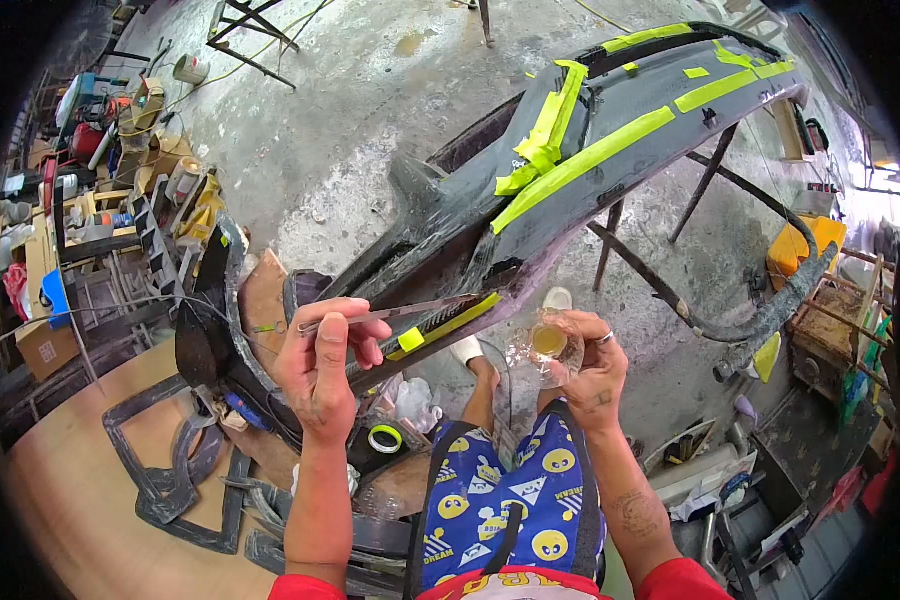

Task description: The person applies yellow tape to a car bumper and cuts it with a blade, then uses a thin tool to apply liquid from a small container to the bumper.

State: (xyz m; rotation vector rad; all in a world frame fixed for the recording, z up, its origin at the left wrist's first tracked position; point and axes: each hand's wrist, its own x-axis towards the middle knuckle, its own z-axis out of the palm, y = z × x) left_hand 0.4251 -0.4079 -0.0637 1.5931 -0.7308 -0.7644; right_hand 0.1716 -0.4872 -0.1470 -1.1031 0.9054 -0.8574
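Note:
My left hand (322, 365) pinches a slim, greyish stick-like tool (400, 311) between thumb and fingers. Its far end overlaps a dark, woven-looking strip on a car bumper (610, 150). The bumper is black and grey, with lengths of yellow-green masking tape (585, 155) along its edges. In my right hand (595, 370) is a clear plastic cup (550, 343), tilted so its mouth faces me, with yellowish liquid inside. The cup hangs just right of the bumper's near end, apart from it.
Dark metal stand legs (710, 185) hold up the bumper. A roll of green tape (384, 438) lies by a crumpled plastic bag (413, 405). Black frame parts (175, 465) rest on a tan board (70, 490). Cluttered shelves line the left; a yellow container (805, 252) stands at right.

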